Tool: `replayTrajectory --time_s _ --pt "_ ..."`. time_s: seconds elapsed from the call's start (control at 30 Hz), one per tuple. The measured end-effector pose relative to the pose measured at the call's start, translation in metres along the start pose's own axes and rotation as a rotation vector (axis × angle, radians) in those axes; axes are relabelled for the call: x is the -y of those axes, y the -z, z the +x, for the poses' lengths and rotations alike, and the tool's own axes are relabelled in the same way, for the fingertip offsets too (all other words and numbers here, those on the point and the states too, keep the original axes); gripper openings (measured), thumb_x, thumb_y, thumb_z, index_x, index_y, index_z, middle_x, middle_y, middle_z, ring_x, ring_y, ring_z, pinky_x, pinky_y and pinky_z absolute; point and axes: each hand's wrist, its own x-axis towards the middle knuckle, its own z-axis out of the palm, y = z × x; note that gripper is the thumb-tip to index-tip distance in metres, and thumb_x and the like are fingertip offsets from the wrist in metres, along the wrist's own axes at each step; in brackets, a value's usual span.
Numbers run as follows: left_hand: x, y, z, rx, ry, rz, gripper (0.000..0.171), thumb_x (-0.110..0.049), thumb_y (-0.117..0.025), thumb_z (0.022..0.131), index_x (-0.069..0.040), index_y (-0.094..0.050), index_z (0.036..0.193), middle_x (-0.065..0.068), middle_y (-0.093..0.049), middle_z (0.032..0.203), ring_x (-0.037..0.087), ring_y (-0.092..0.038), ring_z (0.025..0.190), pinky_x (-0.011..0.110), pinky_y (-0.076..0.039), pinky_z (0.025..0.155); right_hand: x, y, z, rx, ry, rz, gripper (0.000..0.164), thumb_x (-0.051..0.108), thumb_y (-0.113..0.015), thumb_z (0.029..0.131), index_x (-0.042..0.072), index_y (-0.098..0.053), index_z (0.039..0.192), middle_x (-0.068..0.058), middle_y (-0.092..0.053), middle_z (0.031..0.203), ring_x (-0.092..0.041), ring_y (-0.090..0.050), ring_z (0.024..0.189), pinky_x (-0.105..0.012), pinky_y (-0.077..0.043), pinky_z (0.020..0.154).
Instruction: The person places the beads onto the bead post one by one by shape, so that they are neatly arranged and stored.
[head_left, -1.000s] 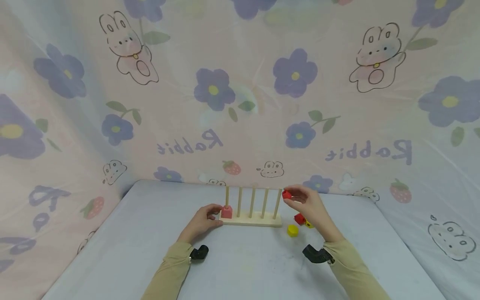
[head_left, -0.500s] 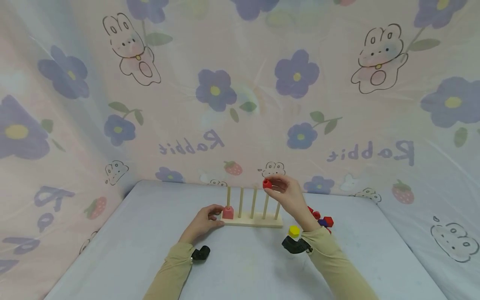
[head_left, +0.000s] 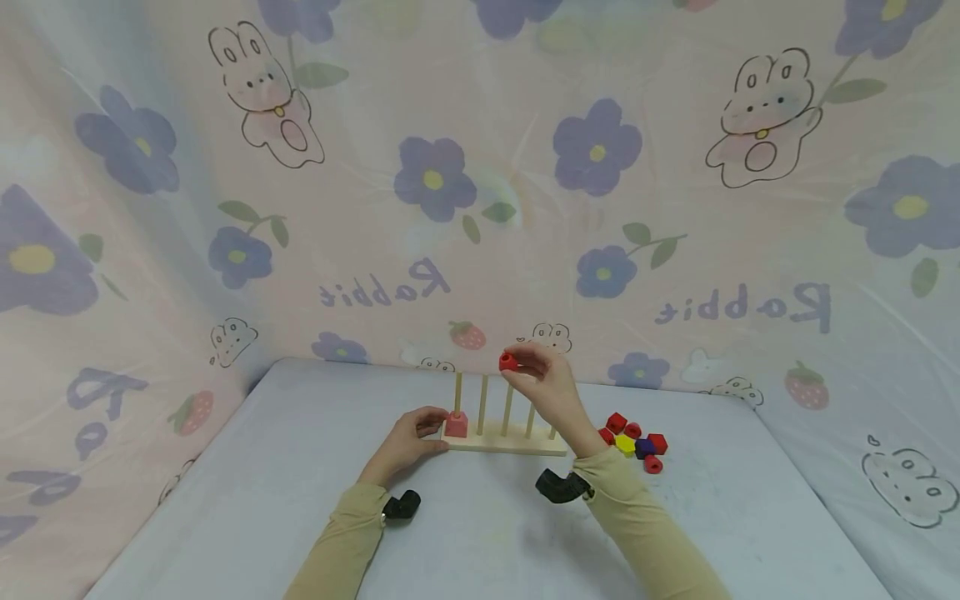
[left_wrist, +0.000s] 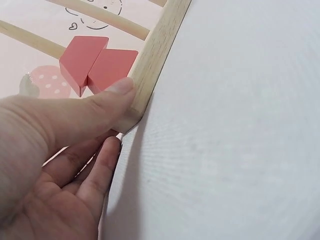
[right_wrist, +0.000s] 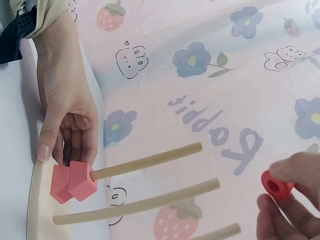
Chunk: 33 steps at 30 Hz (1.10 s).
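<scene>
A wooden peg rack (head_left: 504, 442) with several upright pegs stands at the back of the table. A pink block (head_left: 456, 424) sits at the foot of its leftmost peg (right_wrist: 145, 161). My left hand (head_left: 408, 440) grips the rack's left end, thumb (left_wrist: 90, 112) on the base (left_wrist: 157, 50) next to the pink block (left_wrist: 95, 65). My right hand (head_left: 547, 387) pinches a red bead (head_left: 508, 361) with a hole above the middle pegs; the red bead (right_wrist: 275, 185) shows its hole in the right wrist view.
A cluster of loose red, yellow and purple beads (head_left: 633, 442) lies on the white table (head_left: 480, 533) right of the rack. A flower-and-rabbit printed cloth (head_left: 480, 183) hangs close behind the rack and along both sides.
My right hand has carried the red bead leftward and slightly up, from beside the rightmost peg to above the middle pegs. The left hand stayed on the rack's end.
</scene>
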Motion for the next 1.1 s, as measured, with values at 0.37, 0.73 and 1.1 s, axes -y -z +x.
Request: replayTrajectory --time_s 0.37,0.73,1.1 --pt "0.004 0.001 0.001 0.027 -0.023 -0.081 0.049 0.01 -0.073 0.076 0.008 -0.055 0.122 0.021 -0.057 0.116 0.036 -0.057 0.107 0.044 -0.048 0.094 -0.012 -0.014 0.007 -0.012 0.042 0.059 0.032 -0.012 -0.067 0.082 -0.015 -0.058 0.113 -0.029 -0.059 0.111 -0.043 -0.057 0.103 -0.054 -0.044 0.096" --pt "0.006 0.001 0.004 0.044 0.031 -0.096 0.05 0.004 -0.075 0.078 0.002 -0.056 0.123 0.017 -0.058 0.119 0.029 -0.059 0.109 0.035 -0.049 0.094 -0.029 -0.03 0.008 -0.021 0.016 0.072 0.031 -0.009 -0.067 0.083 -0.013 -0.058 0.113 -0.027 -0.062 0.108 -0.041 -0.059 0.099 -0.055 -0.046 0.09" --pt "0.003 0.002 0.001 0.043 0.062 -0.097 0.049 0.003 -0.075 0.079 0.0 -0.056 0.124 0.016 -0.058 0.121 0.029 -0.058 0.111 0.034 -0.049 0.095 -0.042 -0.042 0.002 -0.068 -0.029 0.044 0.031 -0.009 -0.07 0.08 -0.012 -0.06 0.109 -0.029 -0.063 0.103 -0.043 -0.061 0.095 -0.056 -0.048 0.086"
